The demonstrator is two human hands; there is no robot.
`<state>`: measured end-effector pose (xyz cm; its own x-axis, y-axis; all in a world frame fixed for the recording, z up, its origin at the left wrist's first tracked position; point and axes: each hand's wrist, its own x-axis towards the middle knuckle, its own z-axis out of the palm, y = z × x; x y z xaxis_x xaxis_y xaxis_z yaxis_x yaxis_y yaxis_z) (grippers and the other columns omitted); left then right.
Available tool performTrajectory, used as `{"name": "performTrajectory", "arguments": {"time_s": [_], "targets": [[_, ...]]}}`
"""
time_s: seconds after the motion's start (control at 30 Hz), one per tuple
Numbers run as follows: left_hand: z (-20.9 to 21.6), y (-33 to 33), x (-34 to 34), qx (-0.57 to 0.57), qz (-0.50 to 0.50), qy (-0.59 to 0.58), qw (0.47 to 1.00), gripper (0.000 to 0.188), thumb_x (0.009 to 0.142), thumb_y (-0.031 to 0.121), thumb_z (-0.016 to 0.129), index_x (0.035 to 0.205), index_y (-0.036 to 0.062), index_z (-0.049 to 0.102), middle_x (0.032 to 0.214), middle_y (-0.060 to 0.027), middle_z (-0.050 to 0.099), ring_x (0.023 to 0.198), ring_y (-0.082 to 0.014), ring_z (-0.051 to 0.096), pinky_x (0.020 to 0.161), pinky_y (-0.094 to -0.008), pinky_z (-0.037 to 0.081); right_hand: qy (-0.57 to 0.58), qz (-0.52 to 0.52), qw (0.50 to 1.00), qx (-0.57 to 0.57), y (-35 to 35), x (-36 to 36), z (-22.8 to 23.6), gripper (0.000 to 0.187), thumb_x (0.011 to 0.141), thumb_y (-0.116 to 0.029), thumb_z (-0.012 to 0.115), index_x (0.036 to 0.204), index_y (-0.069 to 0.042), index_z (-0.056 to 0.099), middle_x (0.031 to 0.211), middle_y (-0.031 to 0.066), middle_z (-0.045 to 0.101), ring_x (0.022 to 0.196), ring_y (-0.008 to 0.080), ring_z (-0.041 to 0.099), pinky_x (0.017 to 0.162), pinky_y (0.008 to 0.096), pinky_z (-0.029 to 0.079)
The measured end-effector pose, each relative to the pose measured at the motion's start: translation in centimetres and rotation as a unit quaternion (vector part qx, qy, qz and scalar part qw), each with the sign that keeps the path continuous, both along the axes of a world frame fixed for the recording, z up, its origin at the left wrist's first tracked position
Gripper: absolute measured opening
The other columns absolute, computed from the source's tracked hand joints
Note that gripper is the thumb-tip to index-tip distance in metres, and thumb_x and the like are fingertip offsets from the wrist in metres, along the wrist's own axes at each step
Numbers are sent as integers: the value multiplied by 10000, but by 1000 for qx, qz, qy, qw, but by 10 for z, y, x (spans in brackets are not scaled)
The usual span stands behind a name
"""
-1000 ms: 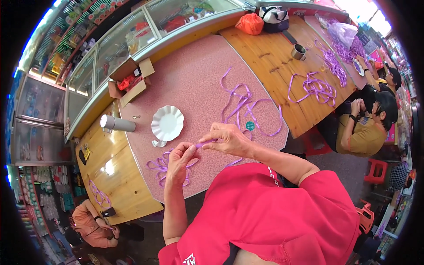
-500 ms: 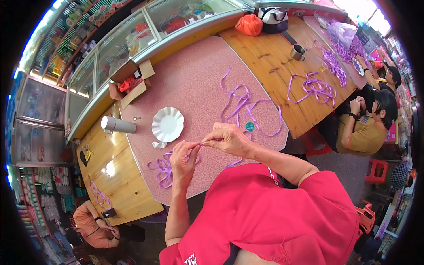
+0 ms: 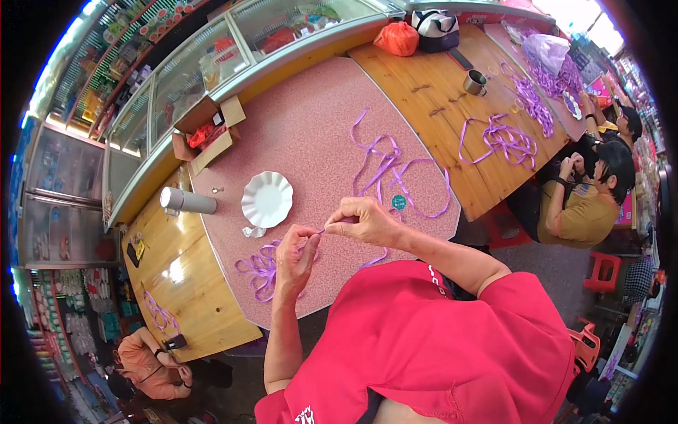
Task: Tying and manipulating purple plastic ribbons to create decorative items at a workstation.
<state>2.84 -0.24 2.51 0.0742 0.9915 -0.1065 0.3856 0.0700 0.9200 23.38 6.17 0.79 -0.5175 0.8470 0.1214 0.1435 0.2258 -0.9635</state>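
Note:
Over the pink speckled tabletop (image 3: 311, 106), my left hand (image 3: 295, 256) and my right hand (image 3: 364, 220) pinch a narrow purple ribbon (image 3: 321, 231). A short piece of it shows between the fingertips. Looped purple ribbon (image 3: 258, 264) lies on the table beside and below my left hand. Beyond my right hand, another loose length of purple ribbon (image 3: 385, 164) is spread over the surface, near a round green sticker (image 3: 399, 203). A white scalloped dish (image 3: 267, 198) sits past my left hand, with a small crumpled clear wrapper at its lower edge.
A grey flask (image 3: 189, 201) lies left of the dish. An open cardboard box (image 3: 212, 134) stands by the glass display case (image 3: 233, 53). Wooden tables hold more ribbon (image 3: 505, 141), a metal mug (image 3: 475, 83) and bags. Other people sit at right and lower left, near red stools.
My hands have drawn slightly apart, so a bit more ribbon shows between the fingertips. Everything on the table stays in place.

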Motion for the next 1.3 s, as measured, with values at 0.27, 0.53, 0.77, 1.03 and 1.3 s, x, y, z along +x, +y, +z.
{"name": "performTrajectory", "arguments": {"time_s": [0.27,0.53,0.77,1.03,1.3], "targets": [[-10,-8,-4,-28,57,-494,867,79,965,98,569,1025,48,579,988,-71,611,906,-167,574,828,-337,460,120,19,967,-224,13,6,8,177,872,-165,728,990,-33,717,821,-20,640,745,54,544,648,227,439],[-11,1,17,125,155,-331,923,61,929,77,620,983,63,596,1140,-116,637,1119,-241,560,975,-375,396,164,-4,953,-253,-11,-15,8,184,896,-174,700,997,-21,714,789,-35,634,698,16,512,598,188,409],[6,2,17,322,-49,201,924,164,847,12,659,980,76,586,1133,-89,606,1222,-339,490,1008,-461,380,140,-23,912,-385,-12,-13,13,239,884,-287,729,935,-53,728,654,-78,555,529,-5,372,448,205,240],[7,-5,24,349,41,193,916,120,870,54,655,951,41,568,1114,-134,531,1184,-332,497,981,-446,403,180,-71,913,-359,-21,-23,13,209,918,-248,683,951,-43,704,727,-56,578,612,5,446,501,194,321],[0,-4,24,-91,103,-506,851,114,974,134,564,1042,42,564,1024,-43,604,970,-141,591,915,-342,483,205,-51,977,-41,-26,-28,-1,94,911,-103,620,972,-32,615,848,15,588,740,84,558,624,264,462]]}}
